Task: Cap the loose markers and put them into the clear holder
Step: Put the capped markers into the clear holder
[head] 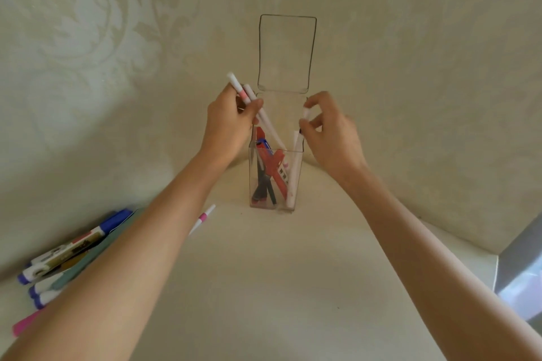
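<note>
The clear holder stands upright at the centre, its hinged lid flipped open against the wall. Inside it are a red marker, a dark one and white ones. My left hand grips two thin white markers with a pink band, their lower ends slanting into the holder's mouth. My right hand pinches the top of a white marker that stands in the holder's right side. A thin white and pink marker lies loose on the surface beside my left forearm.
Several blue-capped white markers, a grey-green one and a pink one lie in a heap at the lower left. The patterned wall rises just behind the holder. A grey object sits at the right edge.
</note>
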The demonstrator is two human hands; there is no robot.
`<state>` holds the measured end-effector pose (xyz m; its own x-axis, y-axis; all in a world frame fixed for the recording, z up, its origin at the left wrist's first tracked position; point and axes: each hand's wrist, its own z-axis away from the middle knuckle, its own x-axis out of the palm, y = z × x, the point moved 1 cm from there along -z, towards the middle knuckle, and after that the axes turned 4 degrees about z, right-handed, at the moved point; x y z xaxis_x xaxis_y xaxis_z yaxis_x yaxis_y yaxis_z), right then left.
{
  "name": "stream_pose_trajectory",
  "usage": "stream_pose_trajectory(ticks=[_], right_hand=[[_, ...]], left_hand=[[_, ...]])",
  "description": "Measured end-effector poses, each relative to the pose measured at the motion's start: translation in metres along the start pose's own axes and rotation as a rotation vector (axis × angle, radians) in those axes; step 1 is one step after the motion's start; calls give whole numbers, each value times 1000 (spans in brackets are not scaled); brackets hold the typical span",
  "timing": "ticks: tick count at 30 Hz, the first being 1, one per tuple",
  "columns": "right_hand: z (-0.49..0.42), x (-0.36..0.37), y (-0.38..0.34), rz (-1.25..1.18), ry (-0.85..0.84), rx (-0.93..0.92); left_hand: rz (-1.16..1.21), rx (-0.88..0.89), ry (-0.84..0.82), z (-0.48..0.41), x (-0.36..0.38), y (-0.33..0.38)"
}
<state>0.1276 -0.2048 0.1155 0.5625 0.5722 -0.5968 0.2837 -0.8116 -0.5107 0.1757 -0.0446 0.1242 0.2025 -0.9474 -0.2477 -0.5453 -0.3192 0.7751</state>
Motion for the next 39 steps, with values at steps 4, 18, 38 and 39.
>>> stream_pose_trajectory(ticks=[4,18,38,39], right_hand=[[0,8,4,137,-156,4],[-13,6,3,-55,-44,22],[98,131,-53,142,-574,92],[100,137,-57,202,-572,117]], left_hand=[[-6,12,-24,-2,-3,0],[-483,-205,-618,-22,22,-1],[-731,-419,-402,139,-195,-87],[-760,-429,-435,146,-196,-92]])
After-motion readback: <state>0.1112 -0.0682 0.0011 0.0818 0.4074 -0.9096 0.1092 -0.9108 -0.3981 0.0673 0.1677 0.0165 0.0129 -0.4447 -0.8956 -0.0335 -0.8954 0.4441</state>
